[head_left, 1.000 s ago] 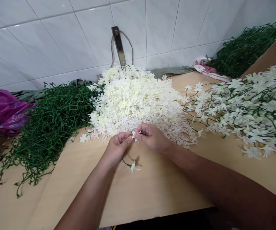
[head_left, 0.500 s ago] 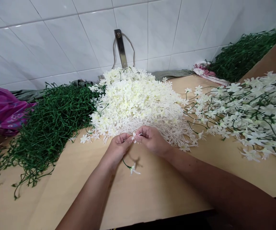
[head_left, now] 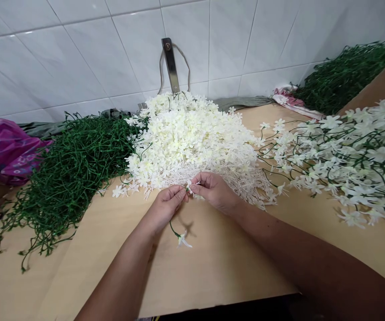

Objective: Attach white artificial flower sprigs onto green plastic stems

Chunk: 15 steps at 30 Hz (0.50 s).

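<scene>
My left hand (head_left: 168, 206) pinches a green artificial flower stem (head_left: 172, 228). One branch of it hangs below the hand and ends in a white blossom (head_left: 183, 240). Between the fingertips of both hands is a small white artificial flower (head_left: 189, 184), and my right hand (head_left: 215, 191) is closed on it by finger and thumb. The flower touches the stem's green tip at my left fingers. Just beyond the hands rises a heap of loose white flowers (head_left: 192, 133), with thin white stalks at its near side.
Left lies a pile of bare green stems (head_left: 79, 156), beside a purple plastic bag (head_left: 8, 149). Flowered stems (head_left: 346, 160) spread on the right. More green stems (head_left: 356, 76) lie behind a cardboard flap (head_left: 379, 84). A metal strip (head_left: 170, 64) leans on the tiled wall.
The white flower now sits upright against the green stem tip at my left fingers. The hanging blossom has swung slightly left and down. The view has shifted a little.
</scene>
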{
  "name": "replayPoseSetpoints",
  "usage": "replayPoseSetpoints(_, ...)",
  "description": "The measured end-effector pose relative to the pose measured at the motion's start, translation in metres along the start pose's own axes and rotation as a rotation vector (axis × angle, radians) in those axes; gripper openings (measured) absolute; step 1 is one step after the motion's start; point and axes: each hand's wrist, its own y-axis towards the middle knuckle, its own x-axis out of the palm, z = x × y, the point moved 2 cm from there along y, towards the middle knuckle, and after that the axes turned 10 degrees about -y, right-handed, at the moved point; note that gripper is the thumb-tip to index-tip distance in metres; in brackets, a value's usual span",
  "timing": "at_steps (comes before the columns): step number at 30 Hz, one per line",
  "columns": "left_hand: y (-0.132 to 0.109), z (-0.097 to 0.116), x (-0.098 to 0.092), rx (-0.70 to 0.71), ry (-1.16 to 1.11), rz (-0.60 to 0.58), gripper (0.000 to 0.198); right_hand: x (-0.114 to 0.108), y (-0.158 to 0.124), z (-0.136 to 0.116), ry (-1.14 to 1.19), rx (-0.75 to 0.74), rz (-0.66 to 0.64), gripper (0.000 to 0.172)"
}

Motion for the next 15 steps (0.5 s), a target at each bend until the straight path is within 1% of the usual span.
replayPoseSetpoints(5,0.000,-0.001,0.001,-0.008,-0.047,-0.018,0.037,0.002,-0.002,-0.001,-0.058,-0.036,-0.005,0.013)
replayPoseSetpoints(11,0.000,-0.002,0.001,0.013,-0.100,-0.013,0.038,0.008,-0.005,-0.006,-0.122,-0.064,0.057,0.011)
replayPoseSetpoints(15,0.000,-0.004,0.000,0.030,-0.116,-0.010,0.037,0.011,-0.007,-0.006,-0.177,-0.125,0.096,0.009)
